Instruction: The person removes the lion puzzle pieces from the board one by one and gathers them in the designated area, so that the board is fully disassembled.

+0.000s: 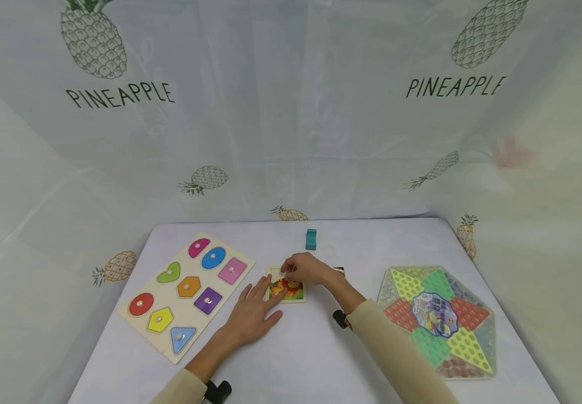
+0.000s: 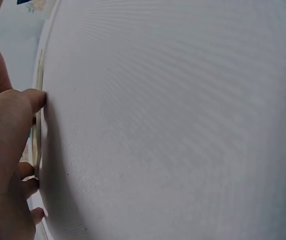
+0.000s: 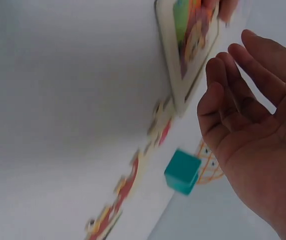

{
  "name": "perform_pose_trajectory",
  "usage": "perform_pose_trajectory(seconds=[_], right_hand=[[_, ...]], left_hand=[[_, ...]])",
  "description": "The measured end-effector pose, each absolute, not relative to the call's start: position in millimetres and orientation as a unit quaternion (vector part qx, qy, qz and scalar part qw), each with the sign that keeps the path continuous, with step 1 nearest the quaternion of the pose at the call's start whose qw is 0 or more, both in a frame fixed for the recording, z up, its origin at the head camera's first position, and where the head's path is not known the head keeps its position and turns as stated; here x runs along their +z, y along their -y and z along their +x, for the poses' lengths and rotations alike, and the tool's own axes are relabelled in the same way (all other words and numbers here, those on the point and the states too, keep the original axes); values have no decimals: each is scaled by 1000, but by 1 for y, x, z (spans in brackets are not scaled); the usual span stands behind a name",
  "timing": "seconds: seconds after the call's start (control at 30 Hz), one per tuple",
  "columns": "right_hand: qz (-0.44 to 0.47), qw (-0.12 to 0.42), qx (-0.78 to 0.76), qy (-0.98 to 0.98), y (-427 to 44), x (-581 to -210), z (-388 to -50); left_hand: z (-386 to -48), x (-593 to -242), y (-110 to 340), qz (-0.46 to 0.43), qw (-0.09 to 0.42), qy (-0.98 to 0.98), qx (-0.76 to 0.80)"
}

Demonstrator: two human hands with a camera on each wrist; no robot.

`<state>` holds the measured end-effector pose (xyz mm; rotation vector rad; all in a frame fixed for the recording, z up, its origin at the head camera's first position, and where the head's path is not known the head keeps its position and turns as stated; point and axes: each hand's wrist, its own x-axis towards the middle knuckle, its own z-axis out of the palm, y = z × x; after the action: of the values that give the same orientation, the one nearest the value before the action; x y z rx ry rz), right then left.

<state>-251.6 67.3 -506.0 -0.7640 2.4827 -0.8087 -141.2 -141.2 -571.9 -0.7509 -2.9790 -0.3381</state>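
A small picture puzzle [image 1: 294,293] in a pale wooden frame lies on the table, with orange, red and green artwork. My left hand [image 1: 251,315] is at its left and near side, fingers stretched out and fingertips touching the frame. The right hand [image 1: 310,269] hovers above the far part of the puzzle. Its fingers are loosely bent in the right wrist view, with nothing visible between them. Several loose puzzle pieces [image 3: 127,186] lie beside the frame, mostly hidden behind the right hand in the head view.
A teal block [image 1: 311,239] stands beyond the puzzle. To the left lies a wooden shape board [image 1: 186,264] with coloured knobbed pieces. On the right is a hexagonal board [image 1: 434,322] with a coloured star pattern. A pineapple-print sheet [image 1: 291,123] hangs behind the table.
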Motion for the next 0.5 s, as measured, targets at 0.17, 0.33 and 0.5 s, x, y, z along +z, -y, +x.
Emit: perform_pose_trajectory(seconds=[0.17,0.33,0.5], right_hand=[[-283,214,-290,-889,-49,-511,-246],[-301,203,-278,-889,-43,-515,-243],[-314,190,-262,-893,-40,-518,-241]], left_hand=[[-140,-572,142,-244,25,964,-105],[-140,-571,142,-243,18,964,-105],[-140,-571,142,-240,16,965,-108]])
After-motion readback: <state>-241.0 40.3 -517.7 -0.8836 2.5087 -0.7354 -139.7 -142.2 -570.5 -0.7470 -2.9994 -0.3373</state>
